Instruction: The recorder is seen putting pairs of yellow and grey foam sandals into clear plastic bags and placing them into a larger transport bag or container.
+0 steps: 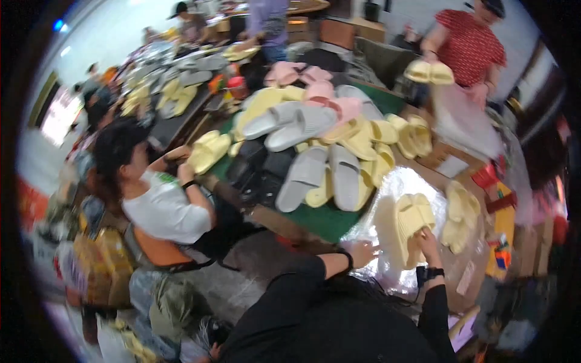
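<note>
My right hand (427, 243), with a dark watch at its wrist, is closed on the near end of a pair of pale yellow slippers (407, 228). They lie over shiny clear plastic bags (387, 190). At the left edge of the bags is my left hand (362, 254), a dark band round its wrist. Blur hides whether its fingers are apart or closed. Just right of the held pair, another yellow pair (461, 212) rests on the brown table surface.
Ahead rises a heap of grey slippers (302, 127), pink slippers (321, 94) and yellow slippers on a green tabletop (324, 224). A seated co-worker (160, 199) at left holds yellow slippers. Another person (469, 48) stands far right behind a cardboard box (451, 158), holding a yellow pair.
</note>
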The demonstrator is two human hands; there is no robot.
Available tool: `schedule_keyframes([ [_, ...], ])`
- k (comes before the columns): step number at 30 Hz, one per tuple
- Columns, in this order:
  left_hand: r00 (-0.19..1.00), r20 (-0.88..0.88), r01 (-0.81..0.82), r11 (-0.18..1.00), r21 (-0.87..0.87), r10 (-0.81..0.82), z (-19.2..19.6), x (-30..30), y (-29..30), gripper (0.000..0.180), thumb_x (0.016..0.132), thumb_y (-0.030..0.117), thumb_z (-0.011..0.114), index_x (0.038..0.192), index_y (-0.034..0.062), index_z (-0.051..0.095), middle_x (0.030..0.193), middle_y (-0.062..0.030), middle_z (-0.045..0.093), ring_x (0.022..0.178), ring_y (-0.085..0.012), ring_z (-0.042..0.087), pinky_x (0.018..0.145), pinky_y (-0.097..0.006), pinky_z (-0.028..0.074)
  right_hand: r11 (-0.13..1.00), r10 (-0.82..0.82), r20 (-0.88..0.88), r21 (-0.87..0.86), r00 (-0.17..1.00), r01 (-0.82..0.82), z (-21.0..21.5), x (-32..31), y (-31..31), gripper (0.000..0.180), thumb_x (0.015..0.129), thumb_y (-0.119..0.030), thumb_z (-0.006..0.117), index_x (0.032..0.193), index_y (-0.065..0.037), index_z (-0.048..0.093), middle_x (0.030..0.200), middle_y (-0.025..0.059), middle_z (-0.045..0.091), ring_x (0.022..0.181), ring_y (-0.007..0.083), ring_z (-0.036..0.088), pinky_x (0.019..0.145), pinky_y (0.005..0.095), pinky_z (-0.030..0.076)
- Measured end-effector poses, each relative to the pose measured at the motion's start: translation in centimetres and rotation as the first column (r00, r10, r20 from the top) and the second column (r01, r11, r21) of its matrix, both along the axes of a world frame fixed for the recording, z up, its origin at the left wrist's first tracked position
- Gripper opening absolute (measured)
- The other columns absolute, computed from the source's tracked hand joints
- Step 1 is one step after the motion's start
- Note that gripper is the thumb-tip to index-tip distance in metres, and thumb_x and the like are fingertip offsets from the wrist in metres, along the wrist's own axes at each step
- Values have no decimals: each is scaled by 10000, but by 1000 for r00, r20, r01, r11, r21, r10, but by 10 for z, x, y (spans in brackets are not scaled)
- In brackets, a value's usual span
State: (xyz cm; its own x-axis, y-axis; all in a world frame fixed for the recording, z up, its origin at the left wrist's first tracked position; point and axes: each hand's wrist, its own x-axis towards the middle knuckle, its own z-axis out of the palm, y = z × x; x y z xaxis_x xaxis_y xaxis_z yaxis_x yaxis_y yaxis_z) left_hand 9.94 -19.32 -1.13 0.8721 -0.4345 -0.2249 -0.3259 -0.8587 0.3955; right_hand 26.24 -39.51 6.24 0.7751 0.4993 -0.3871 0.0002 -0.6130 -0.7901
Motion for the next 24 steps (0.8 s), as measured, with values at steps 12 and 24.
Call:
schedule_keyframes([
  [12, 992, 121, 13, 953, -304, 25, 27, 50, 13, 415, 793, 62, 446, 1204, 4, 437, 1168, -132, 510, 919, -314, 510, 797, -403, 418, 901, 355, -464, 400, 812, -165, 65, -123, -75, 456, 840, -134, 579, 1243, 22, 429, 1201, 59, 510, 1053, 114, 460, 912, 250, 365],
  [24, 918, 359, -73, 964, -257, 166, 32, 67, 24, 300, 786, 25, 474, 1072, 50, 561, 953, -96, 592, 941, -284, 476, 859, -442, 323, 992, 77, 74, -104, 994, -69, 29, -148, -30, 286, 734, -210, 538, 915, 9, 578, 908, 186, 557, 859, 339, 545, 744, 372, 429],
])
